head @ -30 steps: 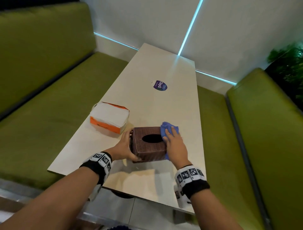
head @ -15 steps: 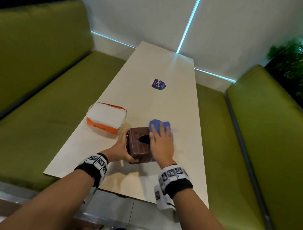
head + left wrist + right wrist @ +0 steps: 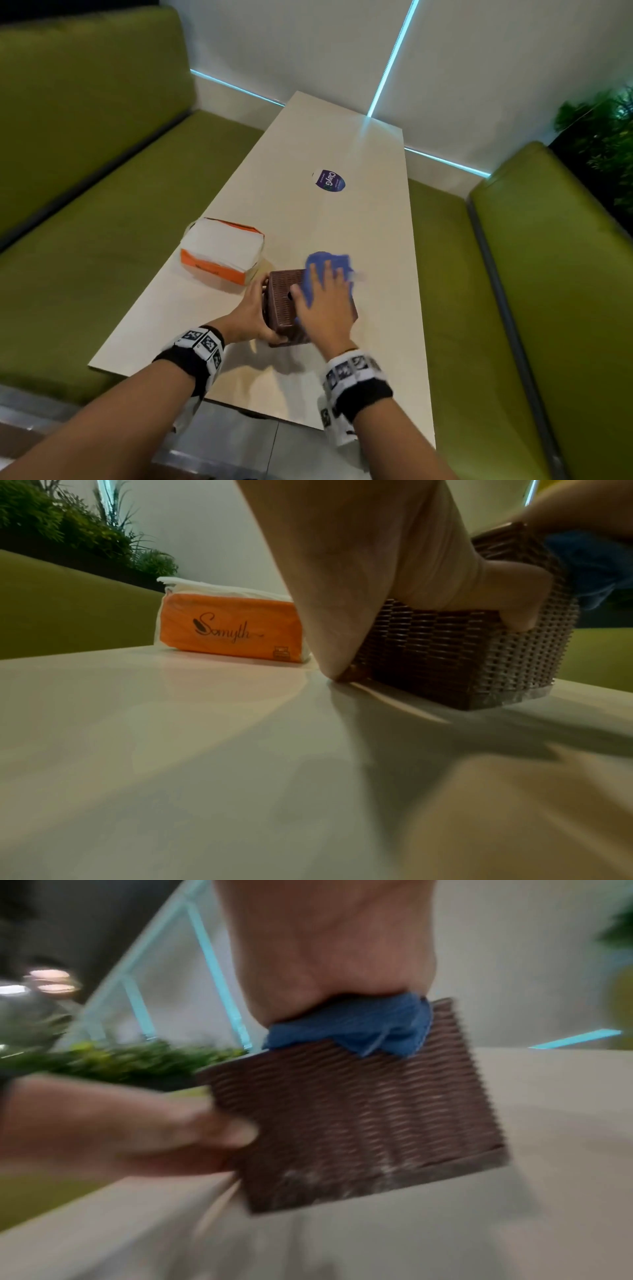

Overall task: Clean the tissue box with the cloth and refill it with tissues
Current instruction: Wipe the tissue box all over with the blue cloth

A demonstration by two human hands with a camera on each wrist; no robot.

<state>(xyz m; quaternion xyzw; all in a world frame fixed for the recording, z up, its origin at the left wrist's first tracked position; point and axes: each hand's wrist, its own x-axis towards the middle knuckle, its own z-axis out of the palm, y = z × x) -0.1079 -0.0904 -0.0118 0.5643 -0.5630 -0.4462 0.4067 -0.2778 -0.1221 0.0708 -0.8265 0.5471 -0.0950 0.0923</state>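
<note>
A brown woven tissue box (image 3: 282, 310) (image 3: 445, 653) (image 3: 359, 1104) stands on the pale table (image 3: 308, 219) near its front edge. My left hand (image 3: 255, 308) grips its left side, thumb (image 3: 507, 599) on the near face. My right hand (image 3: 325, 298) lies flat with spread fingers on top of the box, pressing a blue cloth (image 3: 325, 267) (image 3: 356, 1026) (image 3: 592, 564) against it; most of the box's top opening is hidden under hand and cloth. An orange and white tissue pack (image 3: 222, 251) (image 3: 232, 626) lies to the left, behind the box.
Green padded benches (image 3: 102, 222) flank the table on both sides. A round purple sticker (image 3: 329, 181) sits on the table's middle. White walls with lit blue strips close the far end; plants (image 3: 603, 137) stand at the right.
My right hand has slid the blue cloth from the box's right side leftward onto its top. The left hand keeps its grip on the box.
</note>
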